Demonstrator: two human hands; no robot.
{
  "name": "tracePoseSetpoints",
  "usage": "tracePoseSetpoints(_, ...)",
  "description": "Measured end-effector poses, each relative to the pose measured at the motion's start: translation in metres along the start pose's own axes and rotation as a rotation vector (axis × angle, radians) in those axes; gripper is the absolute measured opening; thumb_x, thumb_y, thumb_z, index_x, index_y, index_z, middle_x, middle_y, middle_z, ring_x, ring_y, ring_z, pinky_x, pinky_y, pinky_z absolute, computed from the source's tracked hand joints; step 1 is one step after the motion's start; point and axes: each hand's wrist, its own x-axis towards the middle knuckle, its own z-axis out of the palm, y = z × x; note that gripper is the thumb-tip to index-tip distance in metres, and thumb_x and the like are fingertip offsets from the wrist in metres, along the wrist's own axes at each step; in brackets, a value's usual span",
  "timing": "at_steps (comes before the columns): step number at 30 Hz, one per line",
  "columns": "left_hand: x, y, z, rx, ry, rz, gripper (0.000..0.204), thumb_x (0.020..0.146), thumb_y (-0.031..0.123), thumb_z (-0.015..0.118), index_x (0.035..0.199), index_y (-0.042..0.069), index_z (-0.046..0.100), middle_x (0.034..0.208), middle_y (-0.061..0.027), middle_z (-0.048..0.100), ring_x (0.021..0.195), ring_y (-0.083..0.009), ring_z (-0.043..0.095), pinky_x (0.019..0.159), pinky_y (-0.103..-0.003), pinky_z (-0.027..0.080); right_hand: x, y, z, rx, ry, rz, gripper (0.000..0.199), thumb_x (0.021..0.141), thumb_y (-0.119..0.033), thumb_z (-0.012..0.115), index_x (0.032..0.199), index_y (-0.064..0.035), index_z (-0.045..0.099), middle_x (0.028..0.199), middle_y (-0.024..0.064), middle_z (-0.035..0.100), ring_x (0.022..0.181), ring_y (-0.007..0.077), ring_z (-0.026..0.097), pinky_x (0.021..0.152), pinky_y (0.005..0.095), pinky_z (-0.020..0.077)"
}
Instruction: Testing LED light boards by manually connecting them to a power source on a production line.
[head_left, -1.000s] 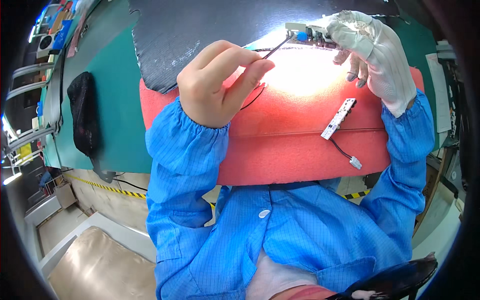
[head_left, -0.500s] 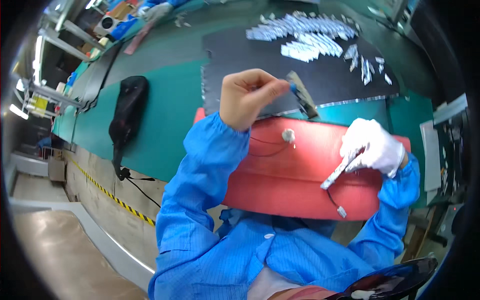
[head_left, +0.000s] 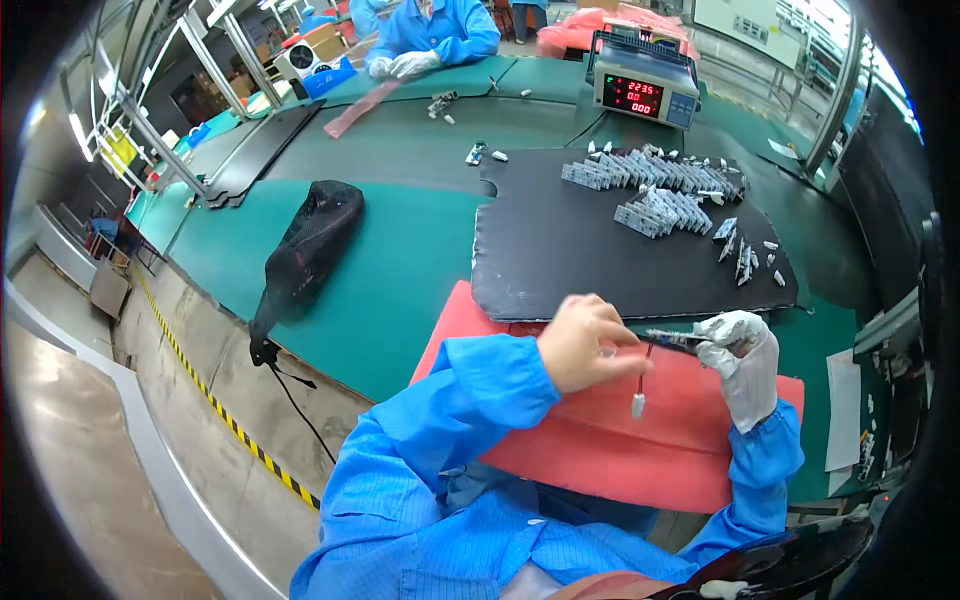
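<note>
A thin, dark strip with silvery parts, like a small circuit board (head_left: 672,338), is held level by my gloved right hand (head_left: 742,365), whose fingers close on its right end. My bare left hand (head_left: 590,345) is at the strip's left end, fingers curled and thumb drawn in; what lies between them is too small to tell. A short dark wire hangs below the strip and ends in a white connector (head_left: 638,405). Beneath both hands lies a red-pink padded sheet (head_left: 640,450) across my lap and the table edge.
A black mat (head_left: 560,255) bears rows of silvery strips (head_left: 655,170) and loose white connectors. To the left, a black mesh bag (head_left: 318,235) lies on the green tabletop (head_left: 420,225). A display meter (head_left: 642,80) stands behind. Across the table a person in blue (head_left: 435,35) sits with gloved hands together.
My left hand has come down and right to the strip. The right hand has lifted its strip and turned it level. The view has tilted up, showing the meter and the other person.
</note>
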Motion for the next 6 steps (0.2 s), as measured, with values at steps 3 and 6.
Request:
tracePoseSetpoints(3, -0.006, 0.008, 0.011, -0.129, -0.034, -0.013, 0.022, 0.072, 0.025, 0.075, 0.084, 0.007, 0.07, 0.081, -0.0077, 0.063, 0.076, -0.021, 0.057, 0.067, -0.033, 0.045, -0.004, 0.004, 0.006, -0.021, 0.097, -0.05, 0.025, 0.07, 0.009, 0.067, 0.082, -0.0047, 0.05, 0.09, 0.0126, 0.061, 0.072, 0.014, 0.059, 0.062, 0.0263, 0.051)
tracePoseSetpoints(6, -0.001, 0.011, 0.021, -0.486, -0.169, -0.241, 0.018, 0.073, 0.019, 0.074, 0.084, 0.006, 0.07, 0.079, -0.0072, 0.062, 0.076, -0.0191, 0.057, 0.067, -0.031, 0.044, -0.004, 0.007, 0.006, -0.005, 0.126, -0.003, 0.027, 0.074, 0.003, 0.066, 0.097, -0.0034, 0.052, 0.094, 0.0132, 0.061, 0.078, 0.0169, 0.06, 0.068, 0.0281, 0.0512)
